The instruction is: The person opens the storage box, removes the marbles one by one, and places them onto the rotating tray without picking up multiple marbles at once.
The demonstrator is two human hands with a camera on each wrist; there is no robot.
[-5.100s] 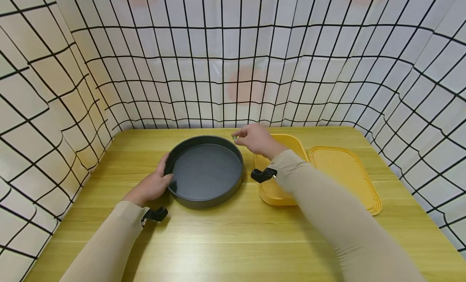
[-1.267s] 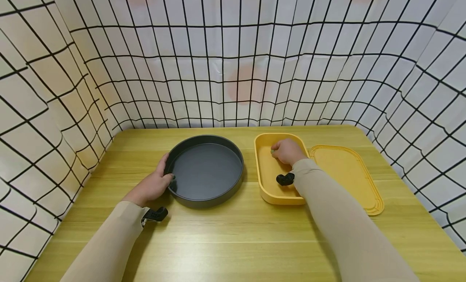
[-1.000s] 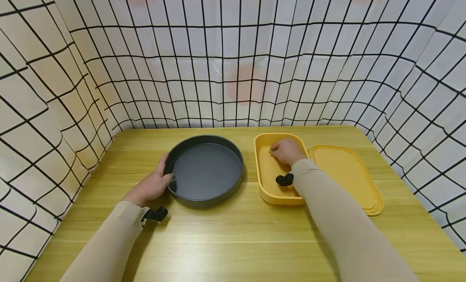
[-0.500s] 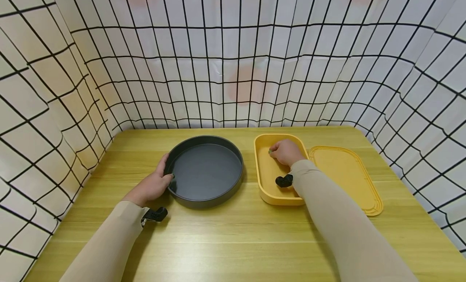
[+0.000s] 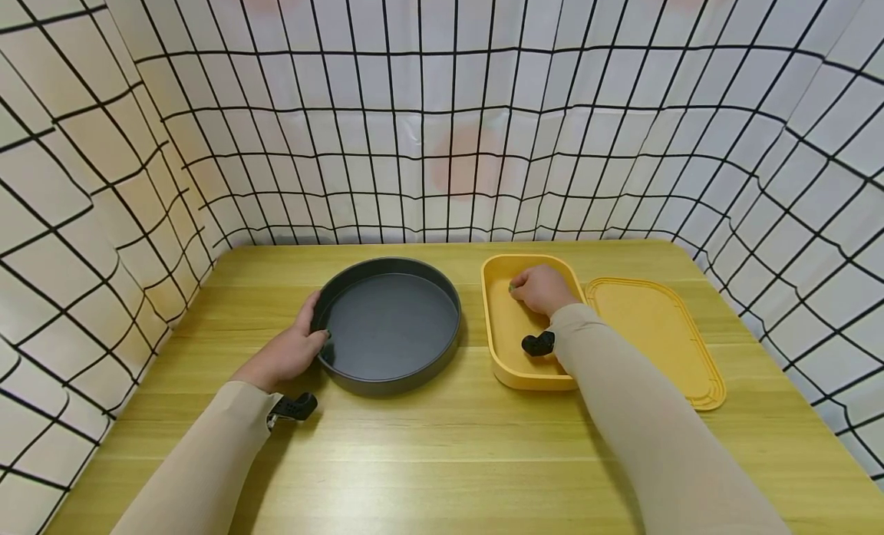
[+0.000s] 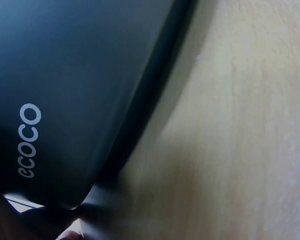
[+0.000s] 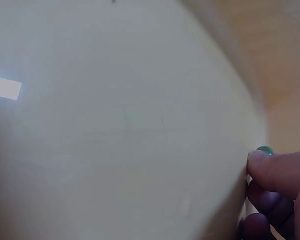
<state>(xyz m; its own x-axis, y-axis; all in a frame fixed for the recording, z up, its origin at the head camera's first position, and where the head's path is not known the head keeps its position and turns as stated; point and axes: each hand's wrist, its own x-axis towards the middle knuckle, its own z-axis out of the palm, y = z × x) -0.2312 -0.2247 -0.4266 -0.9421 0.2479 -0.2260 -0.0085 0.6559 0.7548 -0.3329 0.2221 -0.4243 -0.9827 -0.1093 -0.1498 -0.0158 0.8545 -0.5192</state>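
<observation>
My left hand (image 5: 293, 351) grips the left rim of a round dark grey pan (image 5: 390, 328), its thumb at the inner side and fingers outside. In the left wrist view the pan's dark surface (image 6: 85, 75) carries the word "ecoco". My right hand (image 5: 544, 289) is down inside a yellow rectangular container (image 5: 507, 347). Between its thumb and finger it pinches a small green thing (image 7: 264, 149), mostly covered, so its kind cannot be told. A pale, smooth surface fills most of the right wrist view, apparently the container's inside.
A yellow lid (image 5: 645, 335) lies flat just right of the container, close to its edge. All this stands on a wooden table (image 5: 414, 466). White curtains (image 5: 387, 136) with a black grid enclose the back and sides.
About five seconds ago my right hand was above the gap between pan and container. Since then it has moved right and down into the container. The left hand and pan stay put.
</observation>
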